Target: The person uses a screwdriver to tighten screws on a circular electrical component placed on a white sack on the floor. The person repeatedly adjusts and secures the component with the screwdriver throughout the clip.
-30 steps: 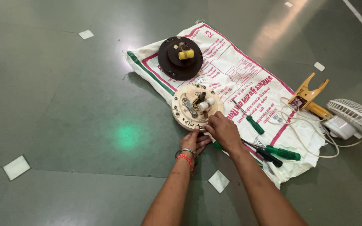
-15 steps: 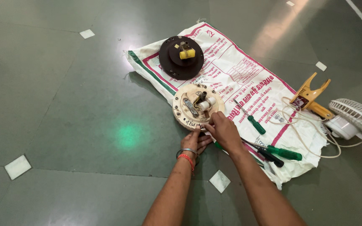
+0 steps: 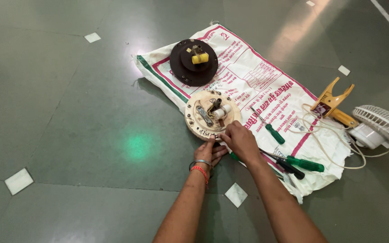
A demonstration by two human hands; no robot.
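Where a white sack point(image 3: 266, 85) covers green floor point(image 3: 68, 112), two discs, three screwdrivers are counted; cream disc point(image 3: 212, 114) is gripped by left hand point(image 3: 208, 153) and right hand point(image 3: 241, 141).

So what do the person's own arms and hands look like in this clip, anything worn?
Both forearms are bare, with no sleeves in view and no gloves. The left hand has two bands at the wrist: a silver metal bangle and, just behind it, a red thread or beaded band. The right hand and its wrist carry nothing visible.
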